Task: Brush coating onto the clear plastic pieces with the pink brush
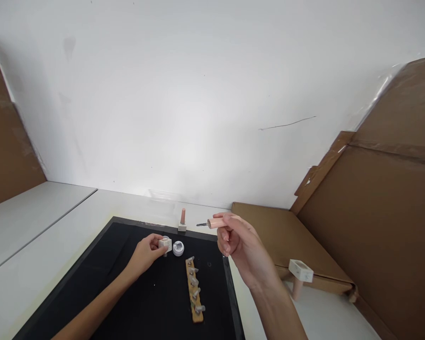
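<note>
My right hand [239,238] is raised above the mat's right edge, its fingers closed round the pink cap of a nail polish brush [215,223]. The bristle end of that brush points left, in the air. Between the fingertips of my left hand [150,250] is a white square nail polish bottle [165,244], low over the black mat. Right beside the bottle sits a small round white jar [178,248] with silvery stuff inside. Nearer to me lies a tan strip [195,295] bearing several clear nail tips on small stands.
A pink-capped polish bottle [182,221] stands at the back edge of the black mat [106,264]. To the right, another polish bottle [301,271] rests upside down on its cap. Cardboard [262,226] lies behind it, with a white wall beyond. A clear tray [162,200] sits near the wall.
</note>
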{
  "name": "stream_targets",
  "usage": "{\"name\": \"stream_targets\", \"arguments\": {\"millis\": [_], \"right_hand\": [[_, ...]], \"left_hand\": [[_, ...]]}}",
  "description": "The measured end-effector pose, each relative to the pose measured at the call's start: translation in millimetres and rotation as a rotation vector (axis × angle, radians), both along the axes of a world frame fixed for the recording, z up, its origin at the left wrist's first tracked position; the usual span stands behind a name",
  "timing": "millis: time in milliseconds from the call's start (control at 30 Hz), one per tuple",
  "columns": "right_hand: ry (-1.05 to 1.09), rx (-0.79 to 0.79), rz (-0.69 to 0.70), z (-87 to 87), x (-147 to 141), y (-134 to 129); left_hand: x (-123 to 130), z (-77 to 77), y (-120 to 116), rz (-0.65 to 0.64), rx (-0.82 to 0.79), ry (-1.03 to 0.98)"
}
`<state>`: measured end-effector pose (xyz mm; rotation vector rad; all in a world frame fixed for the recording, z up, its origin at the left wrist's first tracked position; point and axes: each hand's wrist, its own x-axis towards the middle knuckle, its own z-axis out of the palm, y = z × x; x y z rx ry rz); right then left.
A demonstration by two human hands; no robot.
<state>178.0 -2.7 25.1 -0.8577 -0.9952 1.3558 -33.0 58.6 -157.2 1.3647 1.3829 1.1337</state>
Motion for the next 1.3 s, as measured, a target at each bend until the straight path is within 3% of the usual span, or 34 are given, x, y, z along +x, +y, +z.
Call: {"name": "stream_targets", "arguments": {"millis": [433,800,1100,1300], "right_hand": [[0.004,-0.006,0.021,-1.3,0.7,0.8],[0.007,-0.004,0.026,-2.0,1.6,0.6],[0.003,0.000,0.038,-0.8,0.8,0.0],[0.002,-0.003,0.039,-1.0,0.1,-0.3]], "left_hand": [[-2.0,3.8,-2.4,0.049,0.017,0.017],[-4.1,-1.4,1.5,-0.007,-0.016,-0.009],[-4.8,-8.9,4.0,-0.115,-0.105,0.095],[-7.0,-5.7,2.8,-0.087,-0.079,0.131]]}}
